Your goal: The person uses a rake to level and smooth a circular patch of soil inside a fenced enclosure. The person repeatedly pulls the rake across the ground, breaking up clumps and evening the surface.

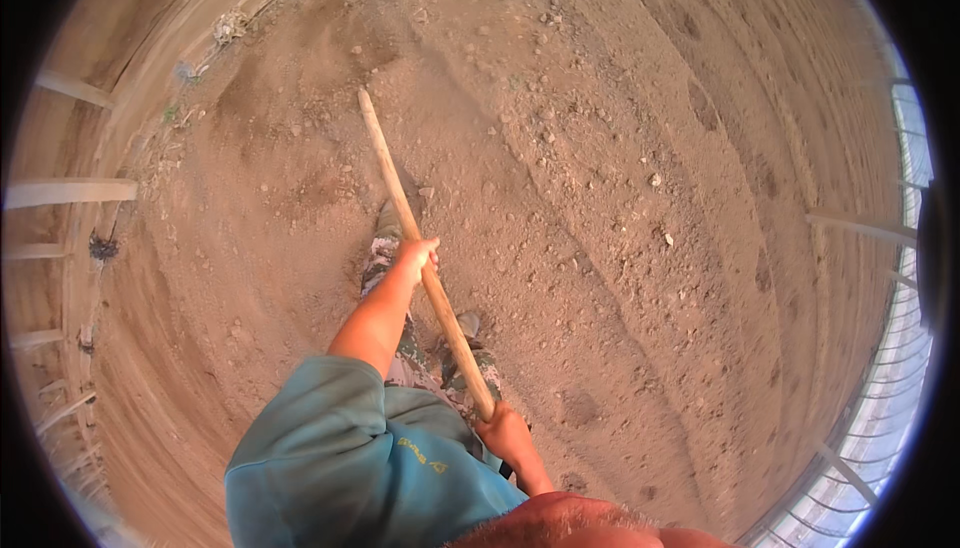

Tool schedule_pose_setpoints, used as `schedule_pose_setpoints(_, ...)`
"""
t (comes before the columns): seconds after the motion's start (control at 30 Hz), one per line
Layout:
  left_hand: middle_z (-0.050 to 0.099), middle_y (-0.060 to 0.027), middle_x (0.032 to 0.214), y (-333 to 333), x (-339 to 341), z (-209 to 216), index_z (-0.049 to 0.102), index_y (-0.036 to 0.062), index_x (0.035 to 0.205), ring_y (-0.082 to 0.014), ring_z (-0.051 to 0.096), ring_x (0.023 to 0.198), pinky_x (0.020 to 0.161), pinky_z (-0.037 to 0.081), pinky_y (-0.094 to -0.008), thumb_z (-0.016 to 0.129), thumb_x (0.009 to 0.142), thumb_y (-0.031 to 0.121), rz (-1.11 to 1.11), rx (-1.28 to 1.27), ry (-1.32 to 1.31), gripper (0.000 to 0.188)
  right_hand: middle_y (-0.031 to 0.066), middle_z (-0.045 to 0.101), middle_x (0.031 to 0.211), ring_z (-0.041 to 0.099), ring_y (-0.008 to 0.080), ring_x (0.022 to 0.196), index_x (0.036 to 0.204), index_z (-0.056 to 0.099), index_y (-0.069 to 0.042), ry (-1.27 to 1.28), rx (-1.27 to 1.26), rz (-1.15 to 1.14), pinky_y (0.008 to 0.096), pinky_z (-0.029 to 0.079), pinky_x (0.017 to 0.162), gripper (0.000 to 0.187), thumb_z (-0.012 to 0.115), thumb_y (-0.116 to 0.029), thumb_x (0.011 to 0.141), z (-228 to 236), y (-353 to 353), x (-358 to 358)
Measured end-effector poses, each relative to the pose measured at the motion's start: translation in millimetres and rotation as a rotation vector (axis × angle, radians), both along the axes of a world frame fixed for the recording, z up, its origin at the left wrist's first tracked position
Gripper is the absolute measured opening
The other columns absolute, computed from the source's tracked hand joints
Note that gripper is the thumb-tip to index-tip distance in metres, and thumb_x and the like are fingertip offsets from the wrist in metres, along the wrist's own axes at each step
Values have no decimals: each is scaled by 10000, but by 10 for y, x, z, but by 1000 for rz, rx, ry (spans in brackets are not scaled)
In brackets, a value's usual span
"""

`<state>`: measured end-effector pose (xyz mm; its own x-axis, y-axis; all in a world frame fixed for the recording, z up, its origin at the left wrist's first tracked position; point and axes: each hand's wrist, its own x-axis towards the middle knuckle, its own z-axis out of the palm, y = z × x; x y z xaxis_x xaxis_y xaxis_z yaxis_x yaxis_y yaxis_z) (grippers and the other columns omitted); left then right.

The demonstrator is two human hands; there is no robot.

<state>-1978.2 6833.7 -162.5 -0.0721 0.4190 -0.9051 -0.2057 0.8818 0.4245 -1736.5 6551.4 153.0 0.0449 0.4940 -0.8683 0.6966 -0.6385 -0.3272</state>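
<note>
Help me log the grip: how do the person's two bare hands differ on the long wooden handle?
The left hand grips the long wooden handle near mid-length, arm stretched forward; the right hand clasps its near end, close to the body. The left sits higher in the picture. Both are closed around the handle.

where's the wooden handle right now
In the head view the long wooden handle runs diagonally across the centre, over the loose soil, gripped mid-length by the left hand and near its lower end by the right hand.
</note>
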Motion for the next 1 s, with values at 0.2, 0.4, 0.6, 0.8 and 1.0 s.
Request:
schedule_pose_setpoints(0.2, 668, -83, 695, -2633, 1310, 879, 642, 38, 873, -233, 656, 545, 500, 573, -428, 865, 967, 196, -2, -129, 11, 289, 318, 793, 1069, 777, 493, 1060, 1166, 753, -14, -184, -292, -64, 532, 625, 955, 457, 775, -368, 878, 513, -2434, 954)
schedule_pose_setpoints(0.4, 706, -90, 771, -3930, 1622, 1130, 706, 18, 943, -238, 691, 644, 600, 571, -428, 899, 939, 183, 156, -482, -97, 255, 244, 821, 1105, 793, 451, 1067, 1156, 777, -89, -363, -438, 135, 521, 640, 961, 479, 777, -439, 829, 929, -3500, 1542)
schedule_pose_setpoints(0.6, 685, -117, 688, -3193, 686, 736, 662, 24, 840, -246, 672, 574, 546, 561, -459, 871, 901, 139, 51, -343, -4, 245, 268, 815, 1075, 792, 467, 1041, 1163, 779, -83, -322, -374, 170, 547, 637, 951, 464, 774, -406, 829, 331, -2892, 722)
schedule_pose_setpoints(0.8, 677, -85, 683, -1069, -1333, 84, 680, 23, 846, -218, 646, 544, 491, 525, -398, 854, 943, 144, 232, 30, 173, 234, 306, 800, 1050, 772, 516, 1046, 1163, 743, -5, -126, -139, 230, 558, 629, 925, 466, 796, -366, 873, -516, -558, -1111)
schedule_pose_setpoints(1.0, 713, -132, 839, 813, -2752, 684, 602, -63, 1139, -237, 713, 648, 534, 596, -426, 827, 958, 112, 167, 233, 419, 338, 328, 786, 1027, 803, 471, 920, 1247, 677, 101, 119, 253, 129, 521, 627, 845, 535, 783, -322, 937, -959, 1882, -3163)
